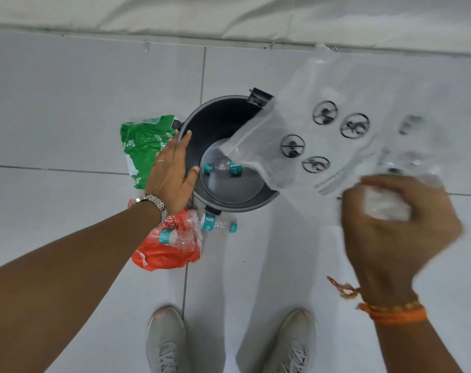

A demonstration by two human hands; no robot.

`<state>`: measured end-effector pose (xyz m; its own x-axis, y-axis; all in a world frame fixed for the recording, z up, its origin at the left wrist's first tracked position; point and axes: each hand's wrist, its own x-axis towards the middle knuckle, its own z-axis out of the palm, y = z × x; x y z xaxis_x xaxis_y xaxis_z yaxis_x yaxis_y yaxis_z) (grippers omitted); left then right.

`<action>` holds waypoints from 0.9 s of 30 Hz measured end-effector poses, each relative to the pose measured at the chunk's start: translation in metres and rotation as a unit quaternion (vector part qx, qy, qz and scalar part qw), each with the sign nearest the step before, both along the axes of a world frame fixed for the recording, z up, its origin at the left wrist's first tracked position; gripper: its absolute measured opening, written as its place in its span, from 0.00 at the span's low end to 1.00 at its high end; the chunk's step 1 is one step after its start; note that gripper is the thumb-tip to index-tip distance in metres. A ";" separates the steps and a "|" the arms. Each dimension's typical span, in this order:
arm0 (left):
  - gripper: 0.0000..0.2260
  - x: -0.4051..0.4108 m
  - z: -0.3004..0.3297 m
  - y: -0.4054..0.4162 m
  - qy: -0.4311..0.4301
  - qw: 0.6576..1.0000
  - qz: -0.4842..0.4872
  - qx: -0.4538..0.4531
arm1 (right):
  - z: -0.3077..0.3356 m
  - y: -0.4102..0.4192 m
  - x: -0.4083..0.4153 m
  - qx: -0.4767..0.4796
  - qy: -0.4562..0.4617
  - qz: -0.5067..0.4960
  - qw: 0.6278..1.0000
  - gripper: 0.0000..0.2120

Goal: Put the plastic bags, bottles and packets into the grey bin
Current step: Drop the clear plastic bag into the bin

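Grey bin [191, 125] is standing on the tiled floor [67, 103] at the centre of the frame, open at the top. One bottle [222, 167] with a teal cap and label is already lying on the bin's bottom.

Left hand [172, 173] is resting on the bin's left rim, fingers [184, 142] straight and held loosely together, thumb hooking over the rim's inner edge; it is gripping nothing else. It looks to be steadying the bin.

Right hand [390, 227], lower right of centre and blurred, is bunching one end of a clear plastic bag [309, 135] in a closed fist. The bag is printed with round black warning marks and is fanning out toward the upper right, its far corner hanging over the bin's mouth.

Step in hand, by my reading: the clear bag is going into the bin, about half fed.

Waiting on the floor:
- green bag [143, 146], just left of the bin, partly under the left hand
- orange bag [164, 251], below the bin toward lower left, with a crumpled bottle [175, 236] lying on it
- another bottle [218, 223] just beside the bin's lower rim

Next move likely calls for bringing the right fist over the opening and letting go, so the light film drops inside rather than draping over the rim. Most of the task is left.
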<state>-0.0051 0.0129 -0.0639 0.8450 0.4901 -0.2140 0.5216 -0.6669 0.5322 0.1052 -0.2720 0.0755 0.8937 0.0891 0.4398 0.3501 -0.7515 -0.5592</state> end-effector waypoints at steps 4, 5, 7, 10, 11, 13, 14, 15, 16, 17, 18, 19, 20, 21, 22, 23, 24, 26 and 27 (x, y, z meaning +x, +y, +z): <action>0.31 -0.001 0.000 0.001 -0.008 1.000 0.001 0.003 | -0.015 0.056 0.003 -0.251 0.017 0.078 0.965 0.06; 0.31 -0.001 0.000 0.002 -0.009 1.000 0.001 -0.001 | -0.019 0.070 0.003 -0.287 0.043 0.095 0.952 0.07; 0.31 -0.001 0.000 0.003 -0.010 1.000 0.000 -0.007 | -0.036 0.095 0.005 -0.347 0.084 0.153 0.922 0.10; 0.31 -0.002 -0.002 0.002 -0.014 1.000 0.001 -0.008 | -0.066 0.123 0.009 -0.392 0.193 0.262 0.860 0.18; 0.31 -0.001 -0.003 0.001 -0.017 1.000 0.004 -0.007 | -0.077 0.130 0.010 -0.417 0.224 0.289 0.832 0.22; 0.31 -0.001 -0.004 0.000 -0.022 1.000 0.010 -0.002 | -0.100 0.139 0.011 -0.479 0.268 0.317 0.774 0.27; 0.31 -0.001 -0.005 0.001 -0.025 1.000 0.009 0.000 | -0.111 0.140 0.012 -0.512 0.285 0.325 0.742 0.29; 0.30 -0.001 -0.006 0.001 -0.028 1.000 0.006 0.000 | -0.121 0.140 0.014 -0.541 0.296 0.334 0.713 0.32; 0.30 -0.001 -0.007 0.001 -0.030 1.000 0.002 0.000 | -0.128 0.139 0.017 -0.562 0.313 0.341 0.685 0.34; 0.30 -0.002 -0.008 0.001 -0.030 1.000 0.000 0.001 | -0.133 0.139 0.019 -0.574 0.329 0.348 0.664 0.34; 0.30 -0.002 -0.010 0.001 -0.031 1.000 0.001 0.001 | -0.134 0.139 0.021 -0.578 0.341 0.354 0.652 0.32; 0.31 -0.001 -0.011 0.002 -0.034 0.999 0.001 -0.004 | -0.132 0.141 0.024 -0.572 0.342 0.358 0.655 0.30; 0.31 -0.001 -0.012 0.003 -0.041 0.999 0.000 -0.013 | -0.126 0.142 0.027 -0.553 0.333 0.360 0.673 0.27; 0.31 -0.001 -0.012 0.004 -0.053 0.998 -0.003 -0.027 | -0.118 0.142 0.030 -0.520 0.313 0.359 0.709 0.25; 0.31 -0.003 -0.012 0.005 -0.069 0.997 -0.004 -0.047 | -0.110 0.140 0.034 -0.470 0.283 0.353 0.758 0.23; 0.31 -0.004 -0.012 0.006 -0.089 0.994 0.003 -0.069 | -0.103 0.134 0.039 -0.411 0.245 0.343 0.808 0.21; 0.30 -0.007 -0.013 0.006 -0.108 0.990 0.021 -0.088 | -0.098 0.124 0.044 -0.353 0.205 0.330 0.851 0.19; 0.29 -0.014 -0.016 0.001 -0.141 0.979 0.102 -0.106 | -0.091 0.095 0.055 -0.248 0.134 0.285 0.916 0.15; 0.28 -0.021 -0.019 -0.002 -0.150 0.971 0.153 -0.103 | -0.091 0.080 0.059 -0.199 0.117 0.260 0.938 0.14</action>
